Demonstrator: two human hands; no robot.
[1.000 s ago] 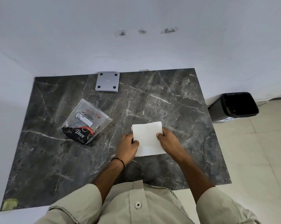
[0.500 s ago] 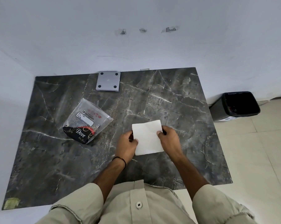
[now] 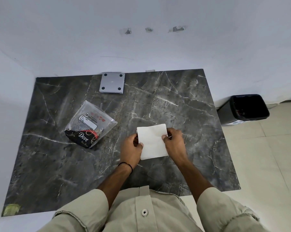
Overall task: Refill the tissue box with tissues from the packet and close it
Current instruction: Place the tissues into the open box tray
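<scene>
- Tissues [image 3: 152, 141]: a white, squared stack, held just above or on the bench [image 3: 183, 106] in front of the person; whether it rests on the surface cannot be told.
- Left hand [image 3: 132, 146]: grip closed on the stack's left edge, thumb on top, fingers hidden beneath.
- Right hand [image 3: 174, 142]: grip closed on the stack's right edge, thumb tip pressing the top sheet, fingers underneath.
- Packet [image 3: 89, 124]: clear plastic with a dark printed end, lying flat on the bench well to the left of the tissues and looking largely emptied.
- Grey box [image 3: 112, 82]: a flat square piece with four dark feet, beyond the tissues at the bench's far edge, against the wall. It is likely the tissue box or its base; which one cannot be told.
- Bin [image 3: 248, 108]: on the floor, well to the right of the tissues, off the bench.
- Handling judgement: the stack is light, soft and limp. Loose sheets will slide or fan if pinched at a single corner.
- Recommended hold: support two opposite edges with fingers beneath and thumbs above, using light pressure to keep the sheets square.
- Risk: creasing or shedding of the top sheets during the carry to the grey box.
</scene>
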